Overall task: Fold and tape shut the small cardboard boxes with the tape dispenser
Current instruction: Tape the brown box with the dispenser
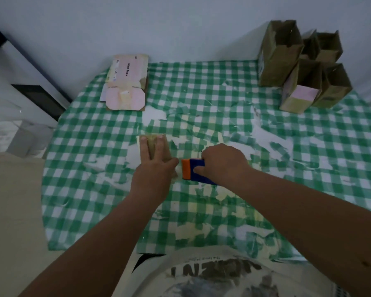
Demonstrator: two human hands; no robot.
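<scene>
The job looks to be somewhere in the middle. At the centre of the desk (223,93), which is covered in a green-and-white checked cloth with many torn patches, the left hand (153,168) lies flat with straight fingers pressing down on a small cardboard box (156,146), keeping its top flaps closed. Just beside it, the right hand (222,163) grips the blue-and-orange tape dispenser (191,171), fingers curled round its body, with the orange end turned toward the near end of the box and almost touching it. Whether a strip of tape already lies on this box cannot be told; a pale band runs between the pressing fingers, but it may be the flap seam.

At the far right corner stands a cluster of brown boxes (302,67), several with their tops still open and one showing a pink face; these look assembled but not closed. At the far left lies a stack of flattened pink cartons (126,82), not yet folded up at all.

So, by my reading, the box in hand is at the taping step, and the open boxes at the right and the flat stack at the left are still waiting to be done
</scene>
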